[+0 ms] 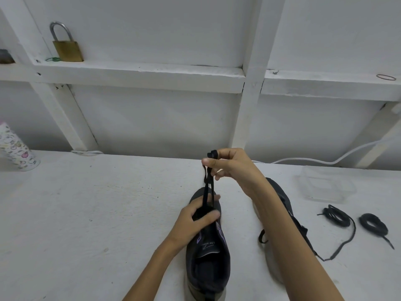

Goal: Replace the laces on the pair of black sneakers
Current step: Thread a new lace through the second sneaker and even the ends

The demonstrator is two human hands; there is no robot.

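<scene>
A black sneaker [207, 263] with purple trim stands on the white table, toe pointing away from me. My left hand [195, 220] grips its forefoot around the tongue. Above the toe, my right hand [230, 165] pinches a black lace [207, 187] whose two strands run taut from the sneaker up to my fingers. The second black sneaker [286, 205] lies to the right, mostly hidden behind my right forearm. Two coiled black laces, one [337, 216] with a long loose tail and one [373, 223] smaller, lie on the table at the right.
A clear plastic container [325, 184] sits behind the coiled laces. A patterned tumbler [15, 148] stands at the far left. A white cable [325, 160] runs along the back wall. A brass padlock [67, 47] rests on the shelf ledge above.
</scene>
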